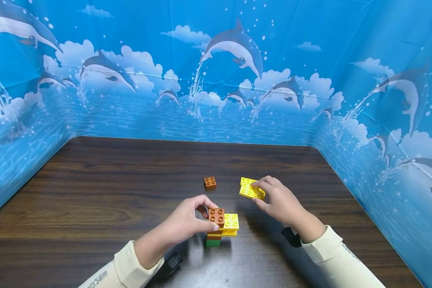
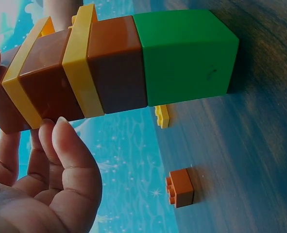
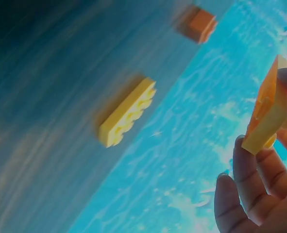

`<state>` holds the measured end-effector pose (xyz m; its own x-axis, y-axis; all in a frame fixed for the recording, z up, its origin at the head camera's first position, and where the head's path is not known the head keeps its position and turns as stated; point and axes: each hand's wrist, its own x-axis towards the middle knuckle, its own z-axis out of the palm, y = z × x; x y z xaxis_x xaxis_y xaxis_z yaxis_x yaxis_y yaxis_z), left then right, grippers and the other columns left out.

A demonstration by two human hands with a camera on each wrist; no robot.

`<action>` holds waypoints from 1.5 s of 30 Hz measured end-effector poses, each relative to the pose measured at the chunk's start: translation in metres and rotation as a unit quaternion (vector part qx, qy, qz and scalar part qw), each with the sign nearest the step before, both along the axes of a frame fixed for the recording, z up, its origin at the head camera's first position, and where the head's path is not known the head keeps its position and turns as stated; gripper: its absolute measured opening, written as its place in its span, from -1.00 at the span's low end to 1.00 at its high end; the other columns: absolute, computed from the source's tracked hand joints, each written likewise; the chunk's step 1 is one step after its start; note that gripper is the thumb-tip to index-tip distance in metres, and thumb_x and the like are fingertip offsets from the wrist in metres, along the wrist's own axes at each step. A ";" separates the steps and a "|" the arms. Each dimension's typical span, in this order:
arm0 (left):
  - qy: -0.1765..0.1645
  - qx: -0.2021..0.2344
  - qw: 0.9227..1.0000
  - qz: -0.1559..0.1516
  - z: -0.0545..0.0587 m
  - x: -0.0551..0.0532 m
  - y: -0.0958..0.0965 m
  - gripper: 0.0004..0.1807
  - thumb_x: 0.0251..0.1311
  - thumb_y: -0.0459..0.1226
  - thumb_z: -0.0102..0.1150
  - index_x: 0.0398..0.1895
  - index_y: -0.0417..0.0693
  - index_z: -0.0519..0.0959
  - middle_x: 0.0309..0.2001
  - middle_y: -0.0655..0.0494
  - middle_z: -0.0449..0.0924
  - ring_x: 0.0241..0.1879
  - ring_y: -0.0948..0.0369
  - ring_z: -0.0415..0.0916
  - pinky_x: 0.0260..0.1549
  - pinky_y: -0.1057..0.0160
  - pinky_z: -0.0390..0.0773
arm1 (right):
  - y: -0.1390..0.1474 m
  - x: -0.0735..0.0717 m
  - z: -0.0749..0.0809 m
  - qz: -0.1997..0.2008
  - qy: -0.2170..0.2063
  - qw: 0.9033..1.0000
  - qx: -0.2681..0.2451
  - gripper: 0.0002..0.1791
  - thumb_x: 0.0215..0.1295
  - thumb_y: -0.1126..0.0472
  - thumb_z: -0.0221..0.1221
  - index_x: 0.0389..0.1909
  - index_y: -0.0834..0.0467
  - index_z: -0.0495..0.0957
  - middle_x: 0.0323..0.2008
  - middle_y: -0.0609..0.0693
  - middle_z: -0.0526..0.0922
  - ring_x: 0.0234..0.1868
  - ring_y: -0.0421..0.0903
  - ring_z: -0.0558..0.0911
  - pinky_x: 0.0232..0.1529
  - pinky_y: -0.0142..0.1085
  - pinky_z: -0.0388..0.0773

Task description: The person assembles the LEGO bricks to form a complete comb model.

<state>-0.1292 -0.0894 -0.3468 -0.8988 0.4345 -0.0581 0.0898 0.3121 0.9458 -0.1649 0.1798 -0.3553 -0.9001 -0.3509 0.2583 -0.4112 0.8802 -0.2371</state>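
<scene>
A tower of toy building bricks stands on the table, with a green brick (image 2: 187, 56) at its base. Above it, brown bricks alternate with yellow plates (image 1: 231, 221) that jut out to the right. My left hand (image 1: 187, 222) grips the tower at its top brown brick (image 1: 216, 215), thumb on the near side and fingers behind. Beyond and to the right, my right hand (image 1: 281, 202) pinches a thin yellow plate (image 3: 269, 114) above the table, tilted in the right wrist view. Another yellow plate (image 3: 127, 112) lies on the table past it, partly covered in the head view.
A loose brown brick (image 1: 210, 183) sits on the dark wood table (image 1: 129, 180) behind the tower, studs up. A blue dolphin-print curtain (image 1: 216, 112) encloses the table at the back and sides.
</scene>
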 end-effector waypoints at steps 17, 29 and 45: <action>-0.004 0.003 1.000 -0.007 0.000 -0.001 0.000 -0.63 -0.03 -0.36 0.41 -0.11 -0.16 0.54 -0.29 -0.03 0.45 -0.24 0.05 0.37 -0.42 0.21 0.43 | -0.022 0.034 0.015 0.110 0.018 0.993 -0.040 -0.54 0.14 0.11 0.36 0.10 0.04 0.57 -0.05 -0.10 0.53 -0.10 -0.18 0.48 -0.11 -0.20 0.55; -0.003 0.001 1.000 -0.005 -0.001 -0.002 0.000 -0.62 -0.04 -0.35 0.42 -0.11 -0.15 0.54 -0.29 -0.02 0.45 -0.24 0.05 0.37 -0.42 0.21 0.43 | -0.028 0.044 0.020 0.136 0.021 0.987 -0.088 -0.53 0.11 0.19 0.38 0.09 0.05 0.57 -0.07 -0.14 0.52 -0.11 -0.22 0.49 -0.07 -0.21 0.56; 0.020 0.008 1.000 -0.017 -0.002 0.001 -0.003 -0.63 -0.04 -0.37 0.40 -0.15 -0.20 0.49 -0.30 0.00 0.46 -0.25 0.10 0.36 -0.43 0.20 0.41 | -0.040 0.049 0.023 0.199 0.026 0.976 -0.090 -0.56 0.17 0.17 0.35 0.10 0.07 0.58 -0.06 -0.12 0.51 -0.07 -0.18 0.50 -0.07 -0.25 0.54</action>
<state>-0.1284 -0.0919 -0.3484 -0.8853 0.4647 -0.0145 0.1379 0.2923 0.9463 -0.1159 0.1399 -0.3323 -0.6858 -0.6142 0.3904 -0.7275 0.5945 -0.3425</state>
